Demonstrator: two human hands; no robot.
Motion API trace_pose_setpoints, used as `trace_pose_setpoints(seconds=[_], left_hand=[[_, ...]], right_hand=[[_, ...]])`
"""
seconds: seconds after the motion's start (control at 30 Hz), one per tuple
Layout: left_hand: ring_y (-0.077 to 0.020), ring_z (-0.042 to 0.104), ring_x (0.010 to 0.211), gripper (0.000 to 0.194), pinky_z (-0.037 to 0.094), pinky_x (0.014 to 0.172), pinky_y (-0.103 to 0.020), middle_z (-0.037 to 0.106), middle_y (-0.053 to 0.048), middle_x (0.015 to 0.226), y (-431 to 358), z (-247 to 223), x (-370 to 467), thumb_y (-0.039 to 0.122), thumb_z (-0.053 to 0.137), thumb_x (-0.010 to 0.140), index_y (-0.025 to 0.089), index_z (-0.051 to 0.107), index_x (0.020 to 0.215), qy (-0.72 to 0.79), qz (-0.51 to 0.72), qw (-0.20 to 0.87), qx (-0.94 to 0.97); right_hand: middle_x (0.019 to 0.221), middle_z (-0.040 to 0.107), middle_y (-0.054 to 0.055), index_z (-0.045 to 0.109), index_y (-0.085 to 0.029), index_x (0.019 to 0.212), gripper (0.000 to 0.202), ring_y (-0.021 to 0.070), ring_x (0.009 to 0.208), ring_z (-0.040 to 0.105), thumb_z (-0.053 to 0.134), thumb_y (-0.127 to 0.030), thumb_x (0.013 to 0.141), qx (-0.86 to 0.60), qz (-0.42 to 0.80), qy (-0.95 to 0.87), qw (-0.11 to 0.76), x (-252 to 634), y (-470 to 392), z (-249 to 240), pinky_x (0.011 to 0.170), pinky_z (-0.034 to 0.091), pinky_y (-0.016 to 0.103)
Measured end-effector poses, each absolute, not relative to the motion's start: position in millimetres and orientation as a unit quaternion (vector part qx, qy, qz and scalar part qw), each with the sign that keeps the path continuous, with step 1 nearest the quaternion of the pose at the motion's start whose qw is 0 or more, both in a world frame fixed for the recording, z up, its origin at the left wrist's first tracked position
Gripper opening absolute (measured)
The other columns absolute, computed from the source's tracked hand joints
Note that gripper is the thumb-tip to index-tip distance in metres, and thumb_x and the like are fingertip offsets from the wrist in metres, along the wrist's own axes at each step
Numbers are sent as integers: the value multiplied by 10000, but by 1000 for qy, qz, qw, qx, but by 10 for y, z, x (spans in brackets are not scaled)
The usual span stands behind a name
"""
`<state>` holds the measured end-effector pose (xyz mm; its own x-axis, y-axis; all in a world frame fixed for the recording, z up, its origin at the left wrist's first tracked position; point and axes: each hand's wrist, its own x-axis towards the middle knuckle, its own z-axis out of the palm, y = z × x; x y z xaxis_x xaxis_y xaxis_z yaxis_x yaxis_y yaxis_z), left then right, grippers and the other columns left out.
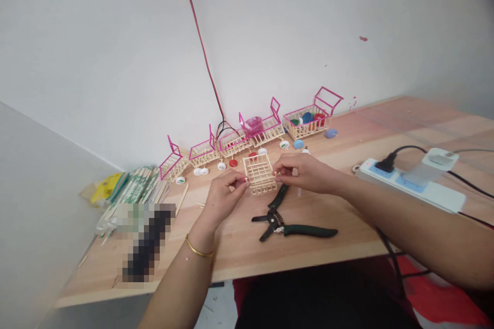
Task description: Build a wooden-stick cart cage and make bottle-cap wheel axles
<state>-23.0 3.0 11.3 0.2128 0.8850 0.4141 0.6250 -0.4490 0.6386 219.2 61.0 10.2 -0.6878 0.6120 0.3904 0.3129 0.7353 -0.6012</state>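
A small basket [259, 172] built of pale wooden sticks stands on the wooden table between my two hands. At its left side, my left hand [227, 193] is closed, thumb and fingertips pinched on the basket's edge. My right hand [299, 170] pinches the opposite edge, fingers curled. Small pale stick ends seem to show at both fingertips, too small to make out well. Just in front of the basket lie dark green-handled wire strippers [275, 221], jaws apart, one handle reaching under my right hand. A red bottle cap [252, 156] sits behind the basket.
Along the wall stand several stick carts with pink rims and bottle-cap wheels; the rightmost cart [307, 122] holds coloured caps. Bundled sticks [133, 190] in plastic lie left, beside a blurred-out dark object [148, 247]. A white power strip [412, 185] with cables is on the right.
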Motion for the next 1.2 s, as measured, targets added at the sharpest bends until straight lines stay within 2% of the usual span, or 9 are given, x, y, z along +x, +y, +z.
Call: trace_pose_setpoints(seconds=[0.2,0.27,0.4,0.67,0.9,1.2], left_hand=[[-120,535,673,63,413,626,-232,614,-24,726,29,120,-232,203,616,805,155,648,779,497,379,171,762],[-119,532,667,65,409,620,-230,609,-20,714,31,120,-235,205,618,805,158,650,776,497,380,165,762],[-117,530,664,90,405,617,-227,608,-18,706,35,118,-238,224,611,815,158,653,772,495,382,161,764],[-121,533,660,109,412,620,-236,618,-24,708,36,113,-239,250,612,813,156,658,781,500,381,168,759],[-123,539,665,96,419,622,-237,627,-31,719,43,104,-252,237,619,808,155,669,798,496,385,174,759],[-113,545,661,92,430,613,-227,625,-28,731,50,96,-251,194,639,776,148,676,847,498,394,199,747]], right_hand=[[765,621,43,627,-157,813,190,134,670,536,573,-338,835,-277,282,-873,287,2197,624,91,609,416,249],[749,597,29,632,-153,844,231,131,655,528,633,-377,790,-288,293,-866,284,2200,629,88,598,415,246],[746,549,-1,605,-139,1039,521,126,628,520,765,-435,641,-302,325,-857,261,2202,631,86,573,424,243],[795,650,55,634,-162,874,198,146,696,571,572,-346,837,-249,286,-874,303,2184,602,92,660,451,275],[815,668,58,631,-167,823,178,155,731,585,561,-328,851,-246,286,-876,301,2187,603,96,674,451,278],[816,646,48,623,-162,870,188,134,682,568,613,-342,815,-250,282,-880,290,2191,612,80,639,455,258]])
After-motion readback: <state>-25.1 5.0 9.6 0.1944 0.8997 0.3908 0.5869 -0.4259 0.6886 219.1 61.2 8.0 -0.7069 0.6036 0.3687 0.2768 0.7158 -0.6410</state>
